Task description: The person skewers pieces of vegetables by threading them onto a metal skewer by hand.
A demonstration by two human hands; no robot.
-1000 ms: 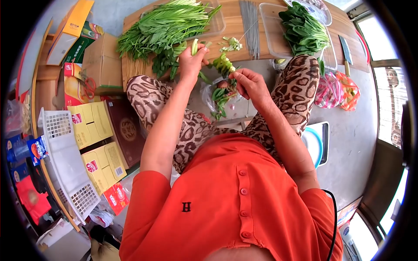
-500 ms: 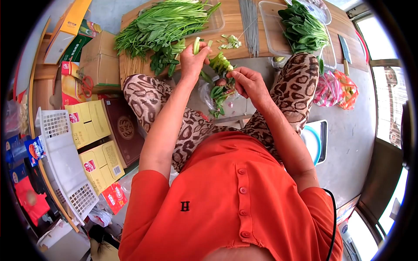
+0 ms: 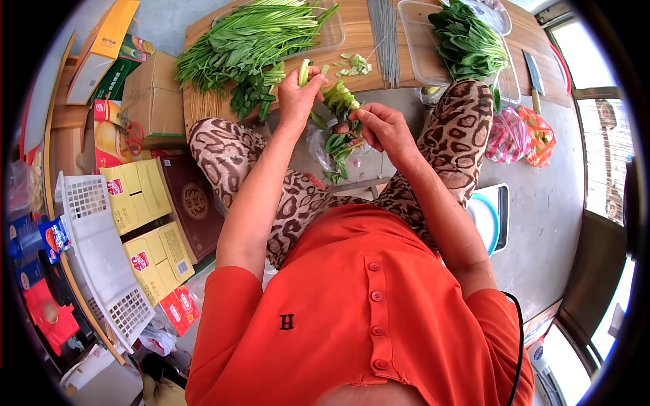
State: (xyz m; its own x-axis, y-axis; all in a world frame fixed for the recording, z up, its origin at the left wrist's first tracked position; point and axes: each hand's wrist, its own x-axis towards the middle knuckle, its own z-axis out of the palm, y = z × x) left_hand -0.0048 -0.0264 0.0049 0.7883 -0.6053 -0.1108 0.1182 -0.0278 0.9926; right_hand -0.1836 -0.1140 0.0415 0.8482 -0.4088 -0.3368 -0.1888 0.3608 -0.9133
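Observation:
My left hand [image 3: 298,95] is closed around a pale green vegetable stalk [image 3: 304,72], whose end sticks up past the thumb. Between my two hands hangs a folded bunch of greens [image 3: 340,100]. The fingertips of my right hand [image 3: 383,127] are pinched together at its right end. Below it, in the gap between the knees, loose leaves [image 3: 340,145] lie over a clear plastic bag [image 3: 318,147]. A pile of long-stemmed greens [image 3: 254,47] spreads over the wooden table [image 3: 362,34] beyond my left hand, with leafy bits close by the wrist.
Thin metal skewers [image 3: 385,47] lie on the table beside chopped pale scraps [image 3: 355,65]. To the right are a clear tray [image 3: 416,57] with leafy greens [image 3: 468,44] and a knife [image 3: 533,71]. Plastic bags [image 3: 509,135] sit below. Cartons [image 3: 157,98] and a white basket [image 3: 101,243] stand left.
The whole view has shifted very slightly. Both hands keep nearly the same pose around the stalk and the folded greens.

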